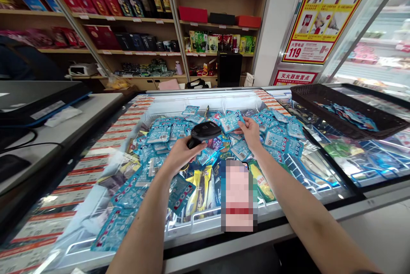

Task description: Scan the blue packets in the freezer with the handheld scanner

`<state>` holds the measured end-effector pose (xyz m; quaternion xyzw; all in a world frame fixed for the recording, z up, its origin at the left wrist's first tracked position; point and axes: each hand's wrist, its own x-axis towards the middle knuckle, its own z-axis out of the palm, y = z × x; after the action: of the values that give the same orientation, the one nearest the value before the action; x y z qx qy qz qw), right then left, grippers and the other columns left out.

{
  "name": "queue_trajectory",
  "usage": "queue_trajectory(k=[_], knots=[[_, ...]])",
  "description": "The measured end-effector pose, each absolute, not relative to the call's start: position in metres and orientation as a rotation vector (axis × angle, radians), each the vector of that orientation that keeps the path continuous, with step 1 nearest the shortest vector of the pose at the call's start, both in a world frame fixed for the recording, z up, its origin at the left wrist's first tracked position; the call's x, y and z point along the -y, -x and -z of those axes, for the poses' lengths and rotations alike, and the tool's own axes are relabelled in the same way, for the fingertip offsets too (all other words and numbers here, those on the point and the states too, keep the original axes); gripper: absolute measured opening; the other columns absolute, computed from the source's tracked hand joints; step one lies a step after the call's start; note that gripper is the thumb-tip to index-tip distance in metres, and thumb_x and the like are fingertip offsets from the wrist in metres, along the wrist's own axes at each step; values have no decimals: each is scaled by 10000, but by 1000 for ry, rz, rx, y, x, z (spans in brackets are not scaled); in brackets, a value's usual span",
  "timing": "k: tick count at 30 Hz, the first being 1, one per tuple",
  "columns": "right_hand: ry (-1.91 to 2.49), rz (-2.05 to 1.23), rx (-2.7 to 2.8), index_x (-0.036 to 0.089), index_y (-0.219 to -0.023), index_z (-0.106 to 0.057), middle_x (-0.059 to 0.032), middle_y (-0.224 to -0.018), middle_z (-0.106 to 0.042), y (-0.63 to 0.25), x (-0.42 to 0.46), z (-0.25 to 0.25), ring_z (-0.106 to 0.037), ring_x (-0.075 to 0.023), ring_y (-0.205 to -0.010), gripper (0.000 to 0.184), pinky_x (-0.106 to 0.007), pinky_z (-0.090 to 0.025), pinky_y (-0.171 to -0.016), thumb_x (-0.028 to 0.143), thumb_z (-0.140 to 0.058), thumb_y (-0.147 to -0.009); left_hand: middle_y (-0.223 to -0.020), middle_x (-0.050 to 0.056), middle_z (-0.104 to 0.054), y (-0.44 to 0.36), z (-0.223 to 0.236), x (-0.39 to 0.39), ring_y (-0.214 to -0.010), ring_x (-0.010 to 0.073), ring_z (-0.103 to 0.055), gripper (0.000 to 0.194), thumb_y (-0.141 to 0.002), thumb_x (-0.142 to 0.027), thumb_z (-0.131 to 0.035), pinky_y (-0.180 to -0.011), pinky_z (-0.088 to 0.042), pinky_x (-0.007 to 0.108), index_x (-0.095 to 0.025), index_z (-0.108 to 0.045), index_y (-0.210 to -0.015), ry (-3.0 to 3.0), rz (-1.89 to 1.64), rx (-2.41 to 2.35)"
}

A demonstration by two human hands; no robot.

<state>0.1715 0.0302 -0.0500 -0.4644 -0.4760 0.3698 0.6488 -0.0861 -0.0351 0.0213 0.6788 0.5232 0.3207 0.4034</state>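
My left hand (179, 154) is closed around the grip of a black barcode scanner (203, 132), held over an open chest freezer (205, 222). The scanner's head points toward a small blue packet (229, 122). My right hand (250, 134) pinches that packet by its near edge, just above a heap of several like blue packets (166, 135) that fills the freezer. Yellow and green wrapped ice creams (200, 188) lie nearer to me among the packets.
A black mesh basket (323, 107) with more blue packets rests on the freezer's glass lid at the right. A grey counter (64, 126) with a dark device runs along the left. Shelves of boxes and bottles (128, 17) line the back wall. A glass-door fridge (378, 43) stands at far right.
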Motion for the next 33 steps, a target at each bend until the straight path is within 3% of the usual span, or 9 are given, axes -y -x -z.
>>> queue_trajectory(k=[5,7,12,16,22,27,33], knots=[[1301,-557,1099,176,-1208,-499,-73,-829,-661,-193,-30,37,-641,-234,-596,492,-377,-513,-546,478,-489,-820,-423,-19,-492,91,-20,30,-390,118,-446,355,-700,-516,-641,-419,-309,235,-169,-566,-694,-1670,-941,-1420],[1454,-342,1105,141,-1244,-493,-91,-824,-653,-210,-28,31,-624,-232,-621,488,-381,-491,-614,439,-409,-867,-430,-16,-500,96,-16,25,-392,117,-448,351,-701,-510,-639,-414,-307,232,-165,-577,-708,-1661,-1009,-1439],[1701,119,1052,116,-1216,-524,-149,-1036,-633,-245,-23,27,-578,-264,-922,410,-402,-414,-824,267,-339,-882,-478,-13,-524,104,-9,16,-398,108,-451,344,-711,-483,-630,-409,-325,223,-148,-610,-790,-1590,-1191,-1456],[1890,224,1018,126,-1192,-550,-156,-1028,-627,-252,-21,32,-519,-304,-1014,390,-441,-373,-860,233,-401,-848,-516,-13,-535,104,-8,15,-399,100,-449,369,-699,-476,-638,-401,-326,220,-136,-621,-842,-1532,-1298,-1466],[1967,418,1054,199,-1150,-584,-140,-1227,-523,-242,-13,30,-391,-339,-1132,361,-493,-308,-887,217,-436,-822,-522,-14,-536,106,-6,13,-406,98,-457,363,-704,-507,-636,-400,-340,217,-152,-595,-770,-1537,-1300,-1519],[1936,423,1223,192,-983,-656,-122,-1208,-538,-235,-10,27,-366,-320,-1153,268,-514,-244,-939,257,-429,-855,-541,-25,-535,108,-4,11,-403,91,-449,374,-710,-497,-638,-398,-356,215,-152,-598,-852,-1517,-1332,-1490],[1797,412,1360,195,-1038,-654,-106,-1224,-559,-223,-14,25,-402,-300,-1161,273,-485,-261,-970,266,-446,-876,-537,-22,-540,110,-5,10,-400,94,-462,345,-710,-475,-633,-393,-357,216,-152,-580,-817,-1503,-1351,-1505]])
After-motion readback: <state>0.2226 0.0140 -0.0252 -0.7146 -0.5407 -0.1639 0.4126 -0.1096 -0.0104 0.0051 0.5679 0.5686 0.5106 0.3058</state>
